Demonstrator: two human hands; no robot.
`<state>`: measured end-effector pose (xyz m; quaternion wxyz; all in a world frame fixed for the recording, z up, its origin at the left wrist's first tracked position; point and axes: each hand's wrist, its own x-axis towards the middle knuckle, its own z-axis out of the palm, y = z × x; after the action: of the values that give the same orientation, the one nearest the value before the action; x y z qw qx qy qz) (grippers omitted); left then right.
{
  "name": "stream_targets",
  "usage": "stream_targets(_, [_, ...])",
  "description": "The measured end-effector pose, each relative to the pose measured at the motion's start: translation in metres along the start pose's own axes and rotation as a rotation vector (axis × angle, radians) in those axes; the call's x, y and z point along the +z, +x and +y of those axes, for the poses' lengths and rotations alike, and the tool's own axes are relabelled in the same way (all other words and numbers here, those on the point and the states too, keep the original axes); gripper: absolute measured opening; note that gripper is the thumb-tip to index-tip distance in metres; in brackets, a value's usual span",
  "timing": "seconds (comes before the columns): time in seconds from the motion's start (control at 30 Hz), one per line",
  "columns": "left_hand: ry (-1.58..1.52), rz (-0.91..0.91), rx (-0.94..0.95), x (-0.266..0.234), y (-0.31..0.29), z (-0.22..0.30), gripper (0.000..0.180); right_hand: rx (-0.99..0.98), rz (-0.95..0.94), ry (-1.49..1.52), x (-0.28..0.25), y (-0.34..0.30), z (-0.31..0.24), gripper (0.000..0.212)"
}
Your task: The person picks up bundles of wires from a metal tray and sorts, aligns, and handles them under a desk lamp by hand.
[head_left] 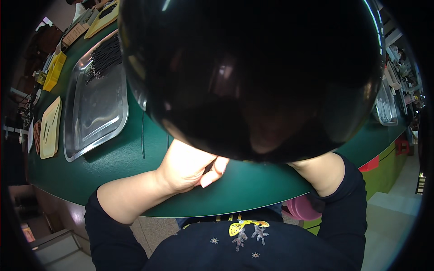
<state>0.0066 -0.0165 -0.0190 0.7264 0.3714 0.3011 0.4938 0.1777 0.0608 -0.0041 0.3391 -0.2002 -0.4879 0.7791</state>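
A large, glossy black rounded cover [253, 81], perhaps a lamp shade, fills the upper middle of the view. My left hand [190, 167] is brightly lit under its lower left edge, just above the green tabletop [253, 192]. Its visible fingers are curled in, while the thumb side and whatever they hold are hidden by the cover. From the right my right forearm [323, 171] reaches under the same cover, which hides the fingers of that hand. A thin dark wire [143, 140] lies on the table left of my left hand.
A shiny metal tray [97, 108] at the left carries a bundle of black wires [106, 56] at its far end. Beside it are a cream tray [49, 128] and a yellow bin [55, 71]. At the far right sits another metal tray [385, 106]; a pink stool [305, 207] shows below the table edge.
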Motion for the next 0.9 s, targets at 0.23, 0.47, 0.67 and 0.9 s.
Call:
stream_targets(0.23, [-0.031, -0.082, -0.03, 0.0, 0.001, 0.0, 0.021, -0.137, -0.101, -0.089, -0.001, 0.003, 0.008, 0.009])
stream_targets(0.47, [0.124, 0.056, -0.048, 0.002, 0.0, 0.001, 0.021, -0.012, -0.036, -0.184, 0.0, 0.0, 0.003, 0.017])
stream_targets(0.67, [0.053, -0.036, -0.099, -0.001, 0.001, 0.005, 0.02, -0.104, -0.051, -0.212, -0.001, 0.0, 0.01, 0.016])
stream_targets(0.9, [0.016, -0.056, -0.064, -0.001, 0.002, 0.003, 0.022, -0.045, -0.018, -0.18, 0.008, -0.004, -0.008, 0.016])
